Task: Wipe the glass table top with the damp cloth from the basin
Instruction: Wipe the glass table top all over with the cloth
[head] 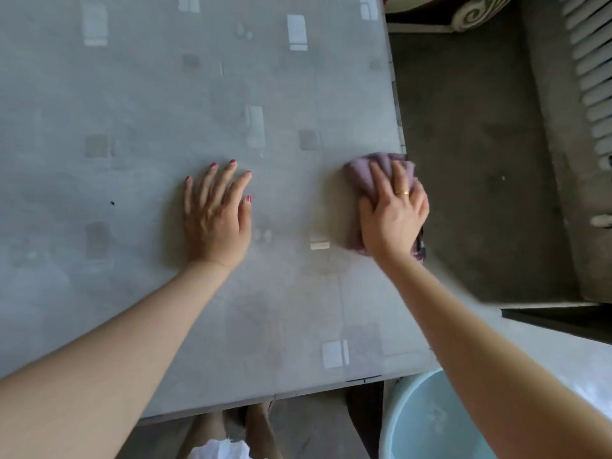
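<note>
At the table's [165,94] right edge the right hand [392,217] pressed the cloth [357,170] flat mid-wipe — left hand [217,213] spread, bracing — leftward strokes likely next.

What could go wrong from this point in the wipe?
1. The cloth under the right hand already overhangs the right edge of the glass table top; another outward stroke could carry it off.
2. The left hand lies flat on the glass, likely leaving prints or slipping on a damp patch.
3. The basin stands near the feet and could be kicked.
</note>
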